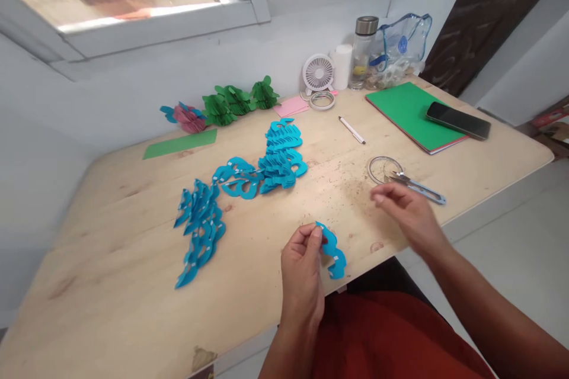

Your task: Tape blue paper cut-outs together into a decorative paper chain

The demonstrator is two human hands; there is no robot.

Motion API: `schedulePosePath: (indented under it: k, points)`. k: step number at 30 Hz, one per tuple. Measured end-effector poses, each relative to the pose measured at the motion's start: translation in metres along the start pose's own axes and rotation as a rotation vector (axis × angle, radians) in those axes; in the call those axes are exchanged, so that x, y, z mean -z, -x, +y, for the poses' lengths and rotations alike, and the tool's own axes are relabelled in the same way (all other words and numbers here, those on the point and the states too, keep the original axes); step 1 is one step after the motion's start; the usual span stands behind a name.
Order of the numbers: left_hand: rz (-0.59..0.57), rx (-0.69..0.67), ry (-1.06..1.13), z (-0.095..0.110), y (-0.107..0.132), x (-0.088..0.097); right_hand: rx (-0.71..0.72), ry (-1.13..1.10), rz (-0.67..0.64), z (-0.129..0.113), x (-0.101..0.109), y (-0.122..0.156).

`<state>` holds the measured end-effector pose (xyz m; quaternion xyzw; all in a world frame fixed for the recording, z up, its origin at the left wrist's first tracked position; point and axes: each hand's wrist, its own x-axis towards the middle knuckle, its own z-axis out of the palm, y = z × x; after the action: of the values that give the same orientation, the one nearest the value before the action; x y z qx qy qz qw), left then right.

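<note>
1. At the far left of a wooden table [111, 237], a green paper strip [180, 145] lies flat, just in front of a pink-and-blue paper flower [190, 116].
2. Nearer the person, a folded blue paper garland [202, 237] dotted with small white patches spreads across the wood, its upper end reaching toward a dense blue paper stack [282, 157].
3. Behind them, green paper flowers [235, 100] line the wall, with pink paper [292, 106] just to their right.
4. At the front edge, the left hand [302, 257] pinches one end of a blue paper cutout [336, 260] between thumb and fingers; the scalloped piece, marked with white patches, hangs to the right of the hand.
5. Beyond, a small fan [319, 73] stands behind a roll of tape [322, 100], beside a white cylinder [342, 68], a bottle [359, 62] and a clear bag [402, 44]. A pen [352, 129] lies in front.
6. The right hand [411, 216] hovers with curled fingers close to its thumb; whether they meet or pinch anything, one cannot tell. Just beyond it lie a ring [371, 170] and snips [427, 190].
7. At far right, a phone [459, 120] rests partly on green sheets [406, 109].
</note>
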<state>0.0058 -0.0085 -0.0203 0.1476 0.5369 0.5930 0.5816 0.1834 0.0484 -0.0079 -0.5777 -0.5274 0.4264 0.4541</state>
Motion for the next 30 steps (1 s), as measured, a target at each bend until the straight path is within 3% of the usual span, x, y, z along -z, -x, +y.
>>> schedulePosePath:
  k: [4, 8, 14, 21, 30]
  points:
    - [0.001, 0.027, 0.002, -0.004, -0.001, -0.001, 0.056, 0.385, 0.286, 0.016, 0.058, -0.030]
    - [0.028, 0.061, -0.025, -0.006, -0.001, -0.004, 0.086, 0.681, 0.213, 0.035, 0.087, -0.047]
    - [0.017, 0.057, -0.048, -0.003, 0.004, -0.012, 0.191, 0.801, 0.087, 0.049, 0.086, -0.060]
    - [0.008, 0.085, -0.040, -0.003, 0.005, -0.016, 0.201, 0.879, 0.008, 0.049, 0.084, -0.068]
    - [-0.019, 0.061, -0.060, -0.005, 0.004, -0.011, 0.189, 0.851, 0.077, 0.047, 0.079, -0.064]
